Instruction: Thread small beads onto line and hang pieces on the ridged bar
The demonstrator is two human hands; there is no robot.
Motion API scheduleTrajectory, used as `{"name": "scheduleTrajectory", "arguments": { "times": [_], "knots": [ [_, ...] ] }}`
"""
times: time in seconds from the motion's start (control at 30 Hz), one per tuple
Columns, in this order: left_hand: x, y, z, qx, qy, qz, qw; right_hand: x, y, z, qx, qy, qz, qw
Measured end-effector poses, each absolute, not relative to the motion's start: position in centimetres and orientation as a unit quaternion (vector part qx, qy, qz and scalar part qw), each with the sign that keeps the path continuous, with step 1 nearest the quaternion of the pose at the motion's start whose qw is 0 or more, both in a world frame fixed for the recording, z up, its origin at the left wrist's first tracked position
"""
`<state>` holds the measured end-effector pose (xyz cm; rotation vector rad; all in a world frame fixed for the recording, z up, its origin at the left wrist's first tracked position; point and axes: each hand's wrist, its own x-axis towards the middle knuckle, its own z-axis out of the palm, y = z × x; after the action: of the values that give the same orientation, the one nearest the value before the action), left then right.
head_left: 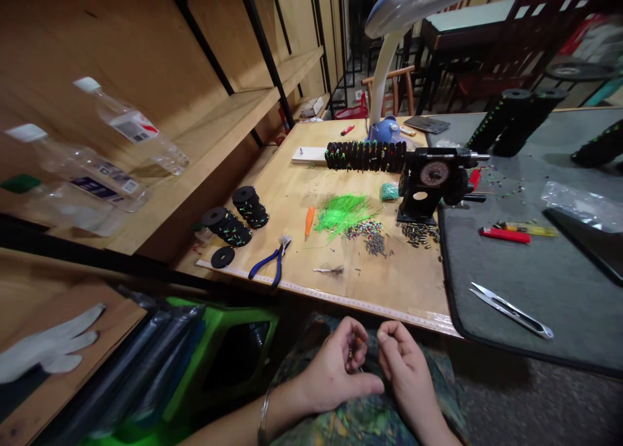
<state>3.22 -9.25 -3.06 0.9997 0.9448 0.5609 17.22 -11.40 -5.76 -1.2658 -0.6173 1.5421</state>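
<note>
Above my lap, my left hand (338, 371) has its fingers curled round something small that I cannot make out; its thumb points right. Close beside it, my right hand (403, 361) is closed in a pinch, and whatever sits between the fingertips is too small to name. On the table beyond lie a pile of bright green strands (343, 212), mixed coloured beads (364, 229) and small grey metal pieces (376, 245). Farther back, a black clamp-like device with a dial (432, 173) carries a row of black foam discs (365, 156) wound with coloured bits.
Blue-handled pliers (267, 264), an orange tool (309, 221) and black foam spools (226, 226) lie at the left. Thread snips (511, 309) and a red lighter (505, 235) rest on the grey mat (574, 284). A lamp (384, 76) stands behind; a measuring tape (341, 298) lines the front edge.
</note>
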Motion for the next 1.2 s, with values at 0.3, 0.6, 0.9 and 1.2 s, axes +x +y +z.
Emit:
{"name": "scheduleTrajectory", "arguments": {
  "times": [0.3, 0.6, 0.9, 1.2],
  "knots": [
    [3.2, -8.9, -3.4, 0.476, 0.483, 0.258, 0.688, 17.1, -11.7, -6.3, -0.524, -0.267, 0.636, 0.5],
    [3.4, -9.0, -3.3, 0.534, 0.535, 0.278, 0.592, 16.9, -11.7, -5.6, -0.531, -0.309, 0.626, 0.481],
    [3.0, -8.8, -2.3, 0.565, 0.539, 0.286, 0.555, 17.5, -11.6, -5.8, -0.54, -0.382, 0.614, 0.43],
    [1.5, -8.2, -2.8, 0.667, 0.537, 0.306, 0.416, 17.3, -12.6, -6.3, -0.543, -0.486, 0.559, 0.396]
  ]
}}
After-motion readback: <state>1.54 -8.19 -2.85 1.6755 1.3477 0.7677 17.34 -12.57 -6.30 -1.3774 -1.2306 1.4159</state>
